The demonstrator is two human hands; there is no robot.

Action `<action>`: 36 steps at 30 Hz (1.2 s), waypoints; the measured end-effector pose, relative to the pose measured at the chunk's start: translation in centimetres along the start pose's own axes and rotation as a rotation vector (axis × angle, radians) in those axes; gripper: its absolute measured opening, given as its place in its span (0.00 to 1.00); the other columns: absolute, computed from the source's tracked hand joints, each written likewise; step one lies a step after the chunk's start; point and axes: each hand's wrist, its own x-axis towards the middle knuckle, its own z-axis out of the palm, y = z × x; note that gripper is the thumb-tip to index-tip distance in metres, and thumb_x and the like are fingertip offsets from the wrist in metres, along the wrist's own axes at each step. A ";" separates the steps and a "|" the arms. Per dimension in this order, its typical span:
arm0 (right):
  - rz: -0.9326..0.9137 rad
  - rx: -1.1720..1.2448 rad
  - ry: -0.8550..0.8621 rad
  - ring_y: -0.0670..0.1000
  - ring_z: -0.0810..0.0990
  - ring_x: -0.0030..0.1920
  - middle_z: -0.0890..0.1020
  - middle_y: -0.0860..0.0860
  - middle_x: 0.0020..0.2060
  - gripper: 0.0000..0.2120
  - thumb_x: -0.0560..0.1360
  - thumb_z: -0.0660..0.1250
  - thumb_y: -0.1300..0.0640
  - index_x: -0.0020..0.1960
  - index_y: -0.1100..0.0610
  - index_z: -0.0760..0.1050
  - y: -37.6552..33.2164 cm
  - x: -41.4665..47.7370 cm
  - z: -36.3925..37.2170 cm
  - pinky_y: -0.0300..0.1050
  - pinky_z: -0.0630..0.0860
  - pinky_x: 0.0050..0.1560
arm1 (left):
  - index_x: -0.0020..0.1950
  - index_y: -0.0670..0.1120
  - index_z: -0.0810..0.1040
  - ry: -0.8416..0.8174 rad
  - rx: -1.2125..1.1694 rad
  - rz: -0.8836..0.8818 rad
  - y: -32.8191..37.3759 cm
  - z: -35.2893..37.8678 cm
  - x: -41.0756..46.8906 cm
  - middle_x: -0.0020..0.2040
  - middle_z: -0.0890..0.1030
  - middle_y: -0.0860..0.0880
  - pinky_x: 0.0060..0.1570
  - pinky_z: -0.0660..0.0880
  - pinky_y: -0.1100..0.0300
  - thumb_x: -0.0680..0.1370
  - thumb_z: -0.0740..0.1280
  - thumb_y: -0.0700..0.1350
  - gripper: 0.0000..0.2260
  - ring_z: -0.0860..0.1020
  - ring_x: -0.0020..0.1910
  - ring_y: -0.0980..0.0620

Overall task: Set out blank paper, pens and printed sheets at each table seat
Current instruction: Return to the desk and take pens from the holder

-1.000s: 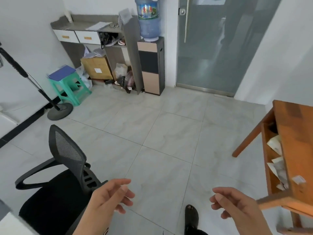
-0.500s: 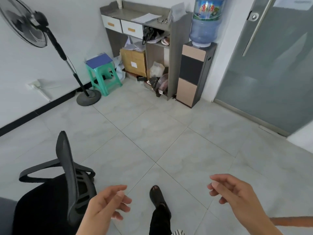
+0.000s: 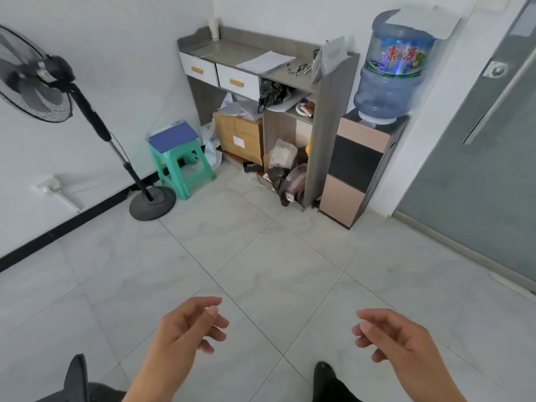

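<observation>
A stack of white paper sheets (image 3: 265,62) lies on top of a grey cabinet (image 3: 333,134) against the far wall. A few pens (image 3: 300,68) lie just right of the stack. My left hand (image 3: 185,326) and my right hand (image 3: 391,335) hang low in front of me over the tiled floor, far from the cabinet. Both have loosely curled fingers and hold nothing. No table is in view.
A standing fan (image 3: 37,79) is at the left, its round base (image 3: 152,203) on the floor beside a green stool (image 3: 181,163). A water dispenser (image 3: 365,166) with a blue bottle stands right of the cabinet, then a glass door (image 3: 478,169). A black chair back (image 3: 77,378) shows bottom left.
The view has swung left and moved closer to the cabinet. The wooden table has left the frame and the chair has slid almost out at the bottom left. Both hands stay empty.
</observation>
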 end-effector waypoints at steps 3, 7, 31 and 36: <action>0.016 0.001 -0.006 0.52 0.85 0.34 0.86 0.56 0.36 0.07 0.75 0.67 0.69 0.47 0.61 0.82 -1.8 6.6 1.9 0.44 0.75 0.33 | 0.50 0.40 0.81 0.044 -0.003 -0.021 0.7 -0.9 6.2 0.37 0.84 0.39 0.27 0.75 0.58 0.79 0.62 0.34 0.08 0.81 0.32 0.46; 0.013 -0.006 -0.038 0.51 0.85 0.34 0.86 0.56 0.36 0.07 0.75 0.67 0.70 0.47 0.61 0.82 -4.8 16.9 4.6 0.46 0.75 0.34 | 0.50 0.39 0.81 0.095 -0.013 -0.057 1.7 -1.8 14.9 0.37 0.84 0.38 0.27 0.75 0.58 0.79 0.62 0.33 0.08 0.81 0.32 0.45; 0.069 -0.060 -0.257 0.50 0.83 0.35 0.87 0.56 0.38 0.07 0.75 0.68 0.69 0.48 0.59 0.81 -30.3 64.3 32.5 0.45 0.73 0.35 | 0.50 0.46 0.81 0.159 0.168 -0.074 18.8 -20.3 64.0 0.39 0.85 0.45 0.33 0.75 0.57 0.77 0.66 0.37 0.06 0.82 0.34 0.51; 0.061 -0.026 -0.163 0.50 0.83 0.36 0.86 0.56 0.38 0.07 0.74 0.69 0.68 0.48 0.58 0.82 -34.0 70.7 34.3 0.44 0.74 0.36 | 0.50 0.49 0.80 0.025 0.227 -0.027 23.0 -21.6 74.7 0.41 0.85 0.46 0.35 0.76 0.58 0.78 0.66 0.38 0.07 0.82 0.36 0.52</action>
